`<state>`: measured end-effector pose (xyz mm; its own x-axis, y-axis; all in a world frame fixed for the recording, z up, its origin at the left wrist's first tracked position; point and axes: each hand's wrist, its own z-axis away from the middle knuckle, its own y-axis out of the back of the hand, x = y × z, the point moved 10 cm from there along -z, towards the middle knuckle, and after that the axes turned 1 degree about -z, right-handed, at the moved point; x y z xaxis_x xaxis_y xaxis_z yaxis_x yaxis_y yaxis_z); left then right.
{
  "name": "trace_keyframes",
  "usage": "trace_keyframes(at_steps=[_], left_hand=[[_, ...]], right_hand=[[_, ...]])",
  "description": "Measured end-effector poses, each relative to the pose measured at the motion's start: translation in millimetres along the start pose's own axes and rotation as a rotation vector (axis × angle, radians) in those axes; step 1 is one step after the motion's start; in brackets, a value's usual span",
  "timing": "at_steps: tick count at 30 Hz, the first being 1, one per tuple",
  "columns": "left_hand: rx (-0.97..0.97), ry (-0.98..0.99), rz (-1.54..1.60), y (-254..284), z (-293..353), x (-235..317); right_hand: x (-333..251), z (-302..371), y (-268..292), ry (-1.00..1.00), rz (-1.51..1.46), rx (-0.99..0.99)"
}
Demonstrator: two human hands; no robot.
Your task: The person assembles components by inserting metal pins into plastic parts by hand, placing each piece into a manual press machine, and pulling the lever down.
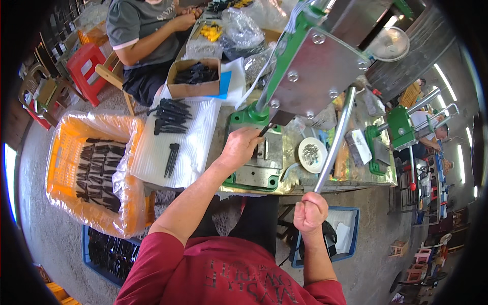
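Note:
My right hand is wrapped round the lower end of a shiny metal lever, which slants down from a green hand press. Under the press head, my left hand pinches a small black part at the metal fixture. The far end of that part is hidden by the press. Beside the fixture, a white bowl holds many small metal pieces. To the left, several slim black parts lie in a group on white foam sheet, with a few more nearer me.
A plastic-lined orange crate of black parts stands left of the bench. Behind the foam sits a cardboard box of black pieces. A co-worker sits at the far left. Another green press stands right; blue crates lie below.

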<state>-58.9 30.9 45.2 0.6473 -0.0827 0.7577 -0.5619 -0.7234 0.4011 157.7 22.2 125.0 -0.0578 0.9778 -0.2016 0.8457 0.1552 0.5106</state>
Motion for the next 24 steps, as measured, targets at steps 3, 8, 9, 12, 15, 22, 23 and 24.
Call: trace_keyframes(at_steps=[3, 8, 9, 12, 15, 22, 23, 24], left_hand=[[0.004, -0.006, 0.031, 0.4, -0.4, 0.2], [-0.021, -0.023, 0.034, -3.3, 1.8, 1.5], [-0.019, -0.021, 0.033, -2.2, 2.4, 2.2], [0.038, -0.045, 0.036, 4.2, 4.2, 5.4], [0.036, -0.044, 0.057, 2.1, 1.7, 4.5], [0.009, -0.027, 0.049, 2.8, -0.4, 2.1], [-0.005, -0.025, 0.054, 2.9, -1.9, 5.2], [-0.011, -0.023, 0.055, 2.9, -2.7, 7.1]], right_hand=[[-0.8, 1.2, -2.6, -0.019, -0.050, -0.022], [-20.7, -14.9, 25.6, -0.088, -0.055, -0.039], [-24.7, -21.9, 35.0, -0.155, -0.070, -0.062], [-31.4, -40.8, 61.5, -0.381, -0.183, -0.081], [-35.1, -60.3, 78.4, -0.529, -0.272, -0.018], [-43.1, -66.4, 82.3, -0.381, -0.240, 0.037], [-40.3, -64.5, 82.6, -0.387, -0.238, 0.038], [-38.0, -63.8, 89.7, -0.362, -0.233, 0.102]])
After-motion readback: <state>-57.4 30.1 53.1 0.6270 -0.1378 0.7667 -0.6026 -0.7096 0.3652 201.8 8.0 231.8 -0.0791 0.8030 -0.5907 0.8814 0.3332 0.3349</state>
